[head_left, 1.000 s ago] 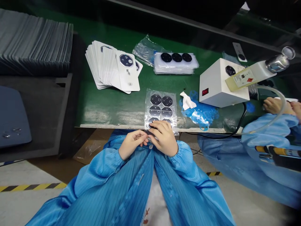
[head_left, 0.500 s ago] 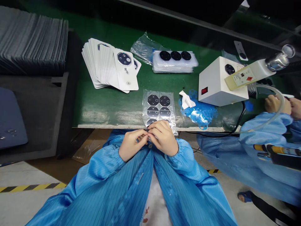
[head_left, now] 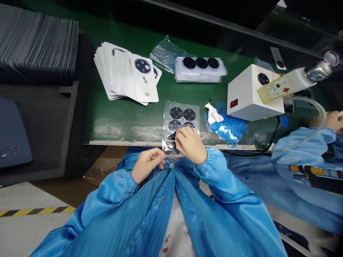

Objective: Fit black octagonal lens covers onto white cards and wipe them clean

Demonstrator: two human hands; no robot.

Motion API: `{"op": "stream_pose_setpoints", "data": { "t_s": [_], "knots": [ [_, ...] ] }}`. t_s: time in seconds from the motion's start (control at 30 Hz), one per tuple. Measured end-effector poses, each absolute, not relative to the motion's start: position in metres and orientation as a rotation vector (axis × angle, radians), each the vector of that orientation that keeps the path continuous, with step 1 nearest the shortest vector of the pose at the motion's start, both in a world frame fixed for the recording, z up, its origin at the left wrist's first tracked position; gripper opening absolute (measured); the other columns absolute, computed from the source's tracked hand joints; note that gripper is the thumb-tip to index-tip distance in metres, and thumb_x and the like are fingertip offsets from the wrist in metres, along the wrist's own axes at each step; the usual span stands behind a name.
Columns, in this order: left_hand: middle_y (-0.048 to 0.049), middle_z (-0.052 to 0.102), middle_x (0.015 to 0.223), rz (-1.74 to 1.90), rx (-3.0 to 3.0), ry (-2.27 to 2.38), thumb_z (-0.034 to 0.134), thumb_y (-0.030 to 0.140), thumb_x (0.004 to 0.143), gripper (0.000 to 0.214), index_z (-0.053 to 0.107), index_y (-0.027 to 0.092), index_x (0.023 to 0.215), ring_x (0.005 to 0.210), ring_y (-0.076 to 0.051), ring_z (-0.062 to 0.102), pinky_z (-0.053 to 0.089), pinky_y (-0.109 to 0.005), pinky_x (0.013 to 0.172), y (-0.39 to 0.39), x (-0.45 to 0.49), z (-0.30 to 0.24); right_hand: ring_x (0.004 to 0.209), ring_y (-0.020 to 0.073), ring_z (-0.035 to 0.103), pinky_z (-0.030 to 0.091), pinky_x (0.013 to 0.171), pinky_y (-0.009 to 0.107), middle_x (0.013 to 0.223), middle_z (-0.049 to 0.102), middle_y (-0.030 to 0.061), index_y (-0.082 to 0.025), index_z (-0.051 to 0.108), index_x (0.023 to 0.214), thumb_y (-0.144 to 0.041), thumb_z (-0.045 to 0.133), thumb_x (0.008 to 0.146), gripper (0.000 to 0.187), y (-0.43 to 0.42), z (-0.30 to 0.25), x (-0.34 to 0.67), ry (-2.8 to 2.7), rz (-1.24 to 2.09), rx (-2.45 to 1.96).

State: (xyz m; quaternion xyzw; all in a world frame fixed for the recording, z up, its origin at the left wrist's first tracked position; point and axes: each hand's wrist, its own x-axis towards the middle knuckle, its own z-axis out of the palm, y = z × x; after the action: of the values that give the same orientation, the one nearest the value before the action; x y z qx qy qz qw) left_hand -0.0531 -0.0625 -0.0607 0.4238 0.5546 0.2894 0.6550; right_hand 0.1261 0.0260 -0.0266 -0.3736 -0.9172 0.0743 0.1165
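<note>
A: Position of the clear sheet (head_left: 182, 120)?

B: On the green tabletop (head_left: 128, 123), near end over the front edge. The right hand (head_left: 190, 143) lies above and covers its near right part; the left hand (head_left: 148, 162) is off the edge, just beside the near left corner.

A: Condition of the hands?

B: Right: fingers bent, tips bunched at the lowest row; a grip cannot be confirmed. Left: loosely curled, thumb near forefinger; whether anything is pinched, I cannot tell.

A: Materials and shapes?

B: Sheet: thin, glossy, wrinkled plastic, bearing dark octagonal discs (head_left: 176, 113) in two columns. Right of it, crumpled translucent blue film (head_left: 235, 129) under a soft white tissue (head_left: 213, 114). Beyond, to the left, smooth white cards (head_left: 124, 76), round-cornered, fanned.
</note>
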Motion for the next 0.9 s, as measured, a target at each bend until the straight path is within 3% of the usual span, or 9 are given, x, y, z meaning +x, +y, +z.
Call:
{"op": "stream_pose_setpoints", "data": {
  "t_s": [0.37, 0.53, 0.67, 0.8, 0.9],
  "knots": [
    [-0.0016, 0.061, 0.082, 0.772, 0.842, 1.288, 0.051, 0.035, 0.090, 0.025, 0.058, 0.012, 0.097, 0.063, -0.010, 0.058, 0.051, -0.026, 0.056, -0.071, -0.065, -0.082, 0.087, 0.0262, 0.045, 0.031, 0.069, 0.038, 0.095, 0.058, 0.0133, -0.015, 0.057, 0.087, -0.016, 0.046, 0.085, 0.012, 0.096, -0.027, 0.138, -2.866, 0.005, -1.191],
    [-0.0006, 0.060, 0.078, 0.770, 1.022, 1.335, 0.049, 0.036, 0.091, 0.026, 0.058, 0.012, 0.097, 0.058, -0.009, 0.056, 0.049, -0.023, 0.052, -0.074, -0.068, -0.079, 0.088, 0.0254, 0.047, 0.033, 0.071, 0.037, 0.094, 0.058, 0.0128, -0.015, 0.056, 0.086, -0.016, 0.044, 0.087, 0.013, 0.112, -0.027, 0.144, -2.817, 0.083, -1.285],
    [0.0033, 0.056, 0.064, 0.749, 1.373, 1.344, 0.047, 0.034, 0.092, 0.026, 0.058, 0.012, 0.084, 0.050, -0.007, 0.052, 0.046, -0.021, 0.048, -0.078, -0.073, -0.055, 0.084, 0.0199, 0.051, 0.038, 0.072, 0.032, 0.089, 0.059, 0.0075, -0.017, 0.055, 0.084, -0.028, 0.045, 0.091, 0.016, 0.107, -0.020, 0.148, -2.774, 0.269, -1.332],
    [-0.0014, 0.062, 0.078, 0.790, 1.862, 1.338, 0.049, 0.028, 0.091, 0.018, 0.061, 0.015, 0.089, 0.072, -0.013, 0.059, 0.051, -0.031, 0.068, -0.068, -0.069, -0.030, 0.070, 0.0129, 0.053, 0.039, 0.063, 0.025, 0.078, 0.056, 0.0018, -0.018, 0.052, 0.079, -0.039, 0.039, 0.093, 0.028, 0.089, -0.012, 0.152, -2.692, 0.450, -1.421],
    [-0.0037, 0.063, 0.088, 0.753, 2.174, 1.287, 0.052, 0.026, 0.089, 0.018, 0.060, 0.015, 0.102, 0.083, -0.017, 0.061, 0.051, -0.037, 0.075, -0.049, -0.053, -0.030, 0.068, 0.0130, 0.053, 0.038, 0.059, 0.025, 0.075, 0.055, 0.0004, -0.018, 0.052, 0.074, -0.047, 0.053, 0.084, 0.030, 0.074, -0.010, 0.149, -2.691, 0.534, -1.457]
  ]
}}
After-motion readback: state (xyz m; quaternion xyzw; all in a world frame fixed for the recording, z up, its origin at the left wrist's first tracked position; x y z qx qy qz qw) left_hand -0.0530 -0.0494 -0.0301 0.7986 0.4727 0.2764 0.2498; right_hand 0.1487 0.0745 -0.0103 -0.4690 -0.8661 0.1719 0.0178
